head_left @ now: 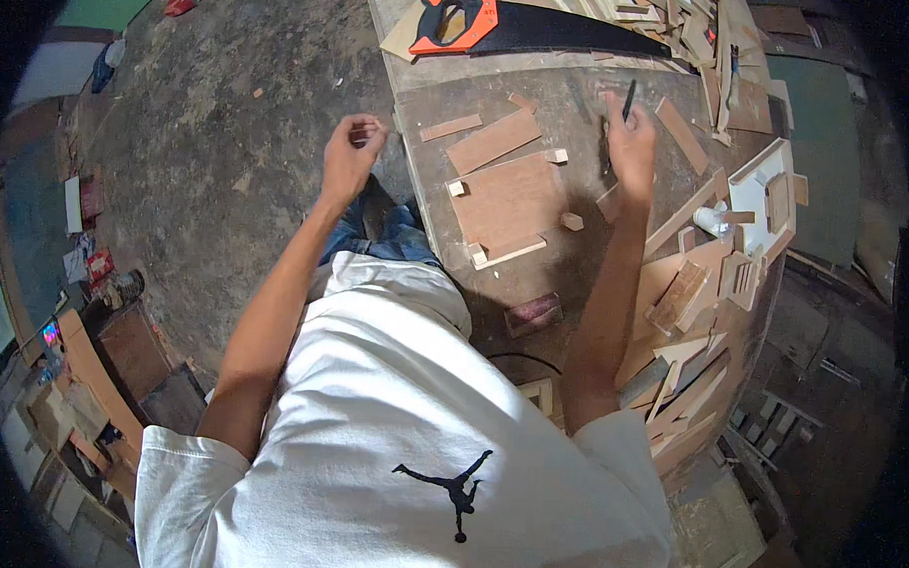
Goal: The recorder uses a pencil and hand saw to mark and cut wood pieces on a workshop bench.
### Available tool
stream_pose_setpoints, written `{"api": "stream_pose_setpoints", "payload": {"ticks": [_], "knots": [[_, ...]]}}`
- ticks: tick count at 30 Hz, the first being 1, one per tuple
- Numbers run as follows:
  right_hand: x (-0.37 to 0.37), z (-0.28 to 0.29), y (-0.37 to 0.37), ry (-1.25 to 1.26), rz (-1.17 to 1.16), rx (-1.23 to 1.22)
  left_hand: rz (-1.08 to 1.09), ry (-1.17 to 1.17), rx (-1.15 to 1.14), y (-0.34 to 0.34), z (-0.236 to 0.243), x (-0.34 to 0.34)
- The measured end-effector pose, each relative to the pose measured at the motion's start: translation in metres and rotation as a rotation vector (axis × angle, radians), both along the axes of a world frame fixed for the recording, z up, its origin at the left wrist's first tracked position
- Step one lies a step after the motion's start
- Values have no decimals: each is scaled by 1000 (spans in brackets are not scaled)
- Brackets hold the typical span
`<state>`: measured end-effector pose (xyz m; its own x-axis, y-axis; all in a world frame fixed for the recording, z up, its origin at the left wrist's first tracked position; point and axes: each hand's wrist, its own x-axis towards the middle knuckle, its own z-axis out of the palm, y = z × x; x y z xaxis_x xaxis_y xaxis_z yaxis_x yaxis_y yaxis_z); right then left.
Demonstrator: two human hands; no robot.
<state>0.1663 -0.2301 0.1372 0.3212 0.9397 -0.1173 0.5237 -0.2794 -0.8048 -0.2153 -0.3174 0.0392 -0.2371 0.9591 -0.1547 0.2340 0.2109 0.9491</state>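
The right hand (632,150) partly hides a slim black tool (630,97); the lower edge crops the shirt (401,382).

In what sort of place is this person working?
Probably a woodworking workshop: a black-bladed handsaw with orange-and-black handle, a flat brown wooden panel with pale corner blocks and scattered wood offcuts lie on the worktable.

A small woodworking workshop.
A handsaw (573,31), heaped wood offcuts (695,37) and a thin panel (512,201) bearing small wooden blocks (458,188) lie on the worn tabletop (429,148); more boards (99,367) edge the stained floor (244,136).
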Motion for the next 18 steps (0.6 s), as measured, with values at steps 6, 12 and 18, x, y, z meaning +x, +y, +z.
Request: {"api": "stream_pose_setpoints", "payload": {"ticks": [6,12,18], "knots": [[89,-63,-1,-346,120,-132,-89,96,-76,36,31,25],[131,-82,5,-198,95,-176,-494,208,152,101,30,101],[120,-31,-15,-455,-36,-284,-929,413,274,172,38,194]]}}
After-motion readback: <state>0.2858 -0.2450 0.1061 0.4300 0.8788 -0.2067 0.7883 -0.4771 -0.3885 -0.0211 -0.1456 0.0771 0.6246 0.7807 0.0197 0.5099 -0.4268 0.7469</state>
